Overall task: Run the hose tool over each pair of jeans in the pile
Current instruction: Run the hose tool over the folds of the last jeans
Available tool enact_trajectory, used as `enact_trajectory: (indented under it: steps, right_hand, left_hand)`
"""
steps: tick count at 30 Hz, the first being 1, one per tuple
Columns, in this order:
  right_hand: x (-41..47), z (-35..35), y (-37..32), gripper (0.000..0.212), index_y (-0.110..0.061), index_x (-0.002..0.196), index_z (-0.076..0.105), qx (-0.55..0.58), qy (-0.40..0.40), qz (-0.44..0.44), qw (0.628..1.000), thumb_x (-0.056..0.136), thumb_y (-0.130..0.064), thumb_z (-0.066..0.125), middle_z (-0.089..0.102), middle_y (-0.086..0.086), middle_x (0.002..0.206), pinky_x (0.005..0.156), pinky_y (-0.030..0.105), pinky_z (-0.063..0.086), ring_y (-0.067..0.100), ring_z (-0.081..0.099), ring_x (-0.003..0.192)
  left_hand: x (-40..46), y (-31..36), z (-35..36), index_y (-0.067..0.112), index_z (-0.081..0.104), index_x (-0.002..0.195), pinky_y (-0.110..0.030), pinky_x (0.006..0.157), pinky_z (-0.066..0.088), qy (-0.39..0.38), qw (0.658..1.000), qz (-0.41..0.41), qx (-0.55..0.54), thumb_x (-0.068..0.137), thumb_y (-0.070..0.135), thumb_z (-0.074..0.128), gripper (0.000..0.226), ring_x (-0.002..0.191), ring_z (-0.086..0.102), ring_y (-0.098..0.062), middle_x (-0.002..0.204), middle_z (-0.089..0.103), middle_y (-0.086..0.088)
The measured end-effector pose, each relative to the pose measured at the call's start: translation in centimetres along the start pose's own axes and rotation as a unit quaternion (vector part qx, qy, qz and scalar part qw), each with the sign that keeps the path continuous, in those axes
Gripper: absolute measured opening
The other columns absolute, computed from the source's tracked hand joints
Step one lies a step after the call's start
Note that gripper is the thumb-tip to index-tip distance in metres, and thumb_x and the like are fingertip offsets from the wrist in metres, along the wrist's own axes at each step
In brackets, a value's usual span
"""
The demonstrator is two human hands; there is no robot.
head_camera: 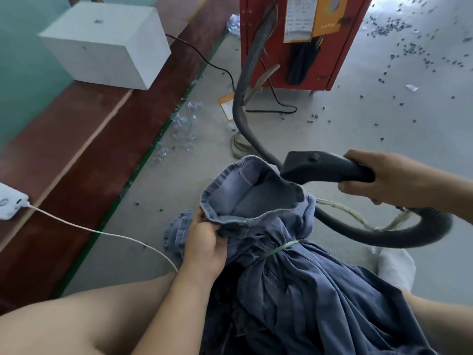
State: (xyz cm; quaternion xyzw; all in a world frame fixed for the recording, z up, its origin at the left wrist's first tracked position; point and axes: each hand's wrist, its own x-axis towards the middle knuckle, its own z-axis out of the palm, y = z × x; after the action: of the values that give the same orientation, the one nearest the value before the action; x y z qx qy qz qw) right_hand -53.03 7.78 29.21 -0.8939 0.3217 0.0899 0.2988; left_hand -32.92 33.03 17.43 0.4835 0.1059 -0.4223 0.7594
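Nozzle at leg opening, not yet inside.
Right hand [391,180] grips hose tool [325,167], just right of the jeans [294,265] hem the left hand [204,239] pinches open.

No text can be read anywhere. The red cabinet [294,42] carries a white printed sheet [299,16] and, just beside it on the right, an orange card [330,14] with a round emblem; the print on both is too blurred to make out. On the floor below and to the left of the cabinet lies an orange-edged tag [226,106], its lettering also illegible. A white device [10,202], far to the cabinet's lower left, bears a small grey mark, unreadable.
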Motion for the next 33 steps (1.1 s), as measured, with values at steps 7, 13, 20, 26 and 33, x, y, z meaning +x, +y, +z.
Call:
enact_trajectory:
  steps: [7, 13, 20, 26, 33]
  right_hand:
    - [-0.5, 0.9, 0.9, 0.018, -0.031, 0.098, 0.057, -0.028, -0.058, 0.014, 0.998, 0.089, -0.039, 0.072, 0.065, -0.012, 0.065, 0.046, 0.024, 0.050, 0.016, 0.064, 0.050]
    - [-1.9, 1.1, 1.7, 0.030, -0.055, 0.100, 0.051, -0.088, -0.072, -0.034, 0.993, 0.085, -0.047, 0.075, 0.065, -0.024, 0.079, 0.060, 0.024, 0.046, -0.002, 0.061, 0.075]
    - [-2.4, 0.7, 0.5, 0.031, -0.056, 0.097, 0.048, -0.109, -0.065, -0.069, 0.990, 0.083, -0.042, 0.071, 0.065, -0.028, 0.079, 0.059, 0.018, 0.040, -0.006, 0.060, 0.077]
    - [-2.8, 1.1, -2.4, 0.024, -0.045, 0.098, 0.055, -0.055, -0.023, -0.140, 0.988, 0.079, -0.043, 0.070, 0.065, -0.023, 0.079, 0.063, 0.016, 0.046, 0.000, 0.062, 0.072]
    - [-3.3, 0.4, -2.5, 0.018, -0.045, 0.091, 0.051, -0.078, -0.019, -0.015, 0.997, 0.088, -0.046, 0.068, 0.064, -0.018, 0.071, 0.057, 0.024, 0.044, 0.000, 0.061, 0.068]
  left_hand:
    - [-1.5, -1.3, -1.9, 0.032, 0.078, 0.060, -0.045, 0.099, 0.037, -0.059, 0.704, 0.313, 0.635, 0.072, -0.012, 0.059, 0.049, 0.115, 0.050, -0.023, 0.108, 0.070, 0.016]
    - [-3.6, -1.7, -2.5, 0.033, 0.077, 0.073, -0.045, 0.108, 0.018, -0.024, 0.564, 0.217, 0.796, 0.087, 0.056, 0.026, 0.059, 0.134, 0.026, -0.016, 0.147, 0.050, 0.018]
    - [-3.0, -2.7, -1.5, 0.028, 0.060, 0.073, -0.042, 0.098, 0.041, -0.026, 0.686, 0.244, 0.685, 0.086, 0.051, 0.073, 0.030, 0.115, 0.049, -0.024, 0.117, 0.060, 0.006]
    - [-1.9, -2.8, -0.2, 0.010, 0.062, 0.081, -0.040, 0.073, 0.044, 0.006, 0.675, 0.278, 0.683, 0.079, 0.021, 0.081, 0.022, 0.088, 0.053, -0.029, 0.091, 0.057, -0.005]
    - [-1.9, -3.4, 1.9, 0.029, 0.053, 0.077, -0.005, 0.070, 0.039, -0.001, 0.761, 0.244, 0.601, 0.084, 0.024, 0.080, 0.029, 0.079, 0.050, 0.001, 0.093, 0.052, 0.007]
